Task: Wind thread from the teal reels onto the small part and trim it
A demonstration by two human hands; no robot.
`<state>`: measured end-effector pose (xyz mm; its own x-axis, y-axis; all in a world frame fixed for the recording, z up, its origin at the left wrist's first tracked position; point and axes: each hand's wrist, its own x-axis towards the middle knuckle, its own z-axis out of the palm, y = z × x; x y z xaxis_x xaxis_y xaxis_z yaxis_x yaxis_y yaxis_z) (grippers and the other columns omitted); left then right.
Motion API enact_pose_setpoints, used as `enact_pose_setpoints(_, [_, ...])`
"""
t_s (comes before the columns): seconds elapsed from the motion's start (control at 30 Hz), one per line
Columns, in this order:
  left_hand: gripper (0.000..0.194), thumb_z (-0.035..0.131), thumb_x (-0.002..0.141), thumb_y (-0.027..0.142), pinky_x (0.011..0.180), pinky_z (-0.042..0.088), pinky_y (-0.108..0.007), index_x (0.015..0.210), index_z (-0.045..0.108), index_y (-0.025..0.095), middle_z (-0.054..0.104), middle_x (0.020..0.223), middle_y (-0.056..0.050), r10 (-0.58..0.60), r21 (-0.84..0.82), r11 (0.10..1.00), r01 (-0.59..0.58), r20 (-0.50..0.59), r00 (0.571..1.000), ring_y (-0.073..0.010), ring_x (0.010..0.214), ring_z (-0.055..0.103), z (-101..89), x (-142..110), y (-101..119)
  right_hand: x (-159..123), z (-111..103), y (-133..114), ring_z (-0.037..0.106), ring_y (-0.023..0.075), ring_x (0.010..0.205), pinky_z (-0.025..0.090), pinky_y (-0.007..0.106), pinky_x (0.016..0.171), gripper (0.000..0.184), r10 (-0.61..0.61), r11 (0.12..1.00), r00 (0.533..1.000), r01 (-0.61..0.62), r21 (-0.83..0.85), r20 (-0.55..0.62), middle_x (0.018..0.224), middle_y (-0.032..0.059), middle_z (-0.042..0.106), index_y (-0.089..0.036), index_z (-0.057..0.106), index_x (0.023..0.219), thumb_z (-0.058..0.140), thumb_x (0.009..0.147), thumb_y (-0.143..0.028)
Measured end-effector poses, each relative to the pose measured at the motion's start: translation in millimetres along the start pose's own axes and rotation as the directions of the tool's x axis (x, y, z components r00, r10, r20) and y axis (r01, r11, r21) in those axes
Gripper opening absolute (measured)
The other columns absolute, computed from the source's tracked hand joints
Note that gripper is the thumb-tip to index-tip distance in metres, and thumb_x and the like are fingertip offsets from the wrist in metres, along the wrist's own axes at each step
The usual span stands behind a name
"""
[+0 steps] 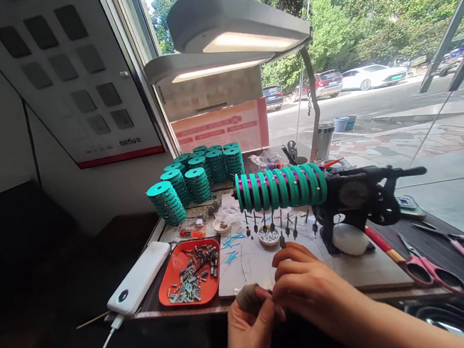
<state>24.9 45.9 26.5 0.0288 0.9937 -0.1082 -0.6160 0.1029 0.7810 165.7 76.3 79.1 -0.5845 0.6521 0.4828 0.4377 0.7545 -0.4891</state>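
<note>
My left hand (252, 320) is closed in a pinch at the table's front edge, with a greyish covering around one finger. My right hand (308, 281) meets it from the right, its fingers curled and the tips pressed together. Whatever lies between the fingertips is too small or hidden to make out. Beyond my hands, a roll of teal rings (282, 187) with purple and black windings sits level on a black cranked stand (354, 192). Several small dark weights (281, 240) hang below it, the nearest just above my right fingers. A small bowl of silvery beads (269, 236) stands behind them.
A red tray (165, 290) of small metal parts is at left, beside a white power bank (139, 278) with a cable. Teal spools (164, 202) stand behind. Pink-handled scissors (434, 272) lie at right. A lamp (237, 20) hangs overhead.
</note>
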Motion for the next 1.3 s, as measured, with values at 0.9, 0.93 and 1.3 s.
enact_pose_setpoints(0.9, [0.020, 0.072, 0.065, 0.032, 0.066, 0.036, -0.023, 0.069, 0.068, 0.012, 0.058, 0.064, -0.001, -0.254, 0.280, 0.941, 0.190, 0.214, 0.943, -0.0114, 0.066, 0.048, -0.2, 8.5, 23.8, 0.3, -9.3, 4.0, 0.050, 0.0182, 0.083, 0.040, 0.031, 0.077, 0.011, 0.054, 0.983, 0.995, -0.067, 0.169, 0.084, 0.077, 0.0047, 0.059, -0.014, 0.059, 0.071, 0.057, 0.078, -0.005])
enact_pose_setpoints(0.93, [0.020, 0.073, 0.064, 0.030, 0.065, 0.036, -0.022, 0.068, 0.067, 0.012, 0.056, 0.063, -0.001, -0.267, 0.242, 0.947, 0.213, 0.219, 0.938, -0.0104, 0.065, 0.047, -0.8, 8.5, 21.9, 0.2, -8.8, 4.2, 0.051, 0.0183, 0.083, 0.041, 0.031, 0.077, 0.011, 0.058, 0.981, 0.995, -0.072, 0.180, 0.083, 0.078, 0.0050, 0.059, -0.014, 0.059, 0.072, 0.057, 0.078, -0.005])
enact_pose_setpoints(1.3, [0.018, 0.079, 0.055, 0.022, 0.059, 0.040, -0.019, 0.062, 0.067, 0.011, 0.057, 0.062, -0.001, -0.332, -0.047, 0.941, 0.335, 0.059, 0.941, -0.0077, 0.060, 0.050, -1.2, 4.8, 6.3, -11.0, -4.2, 7.1, 0.053, 0.0217, 0.096, 0.040, 0.034, 0.085, 0.012, 0.112, 0.990, 0.982, -0.097, 0.103, -0.153, 0.096, 0.0079, 0.062, -0.018, 0.059, 0.088, 0.053, 0.080, -0.012])
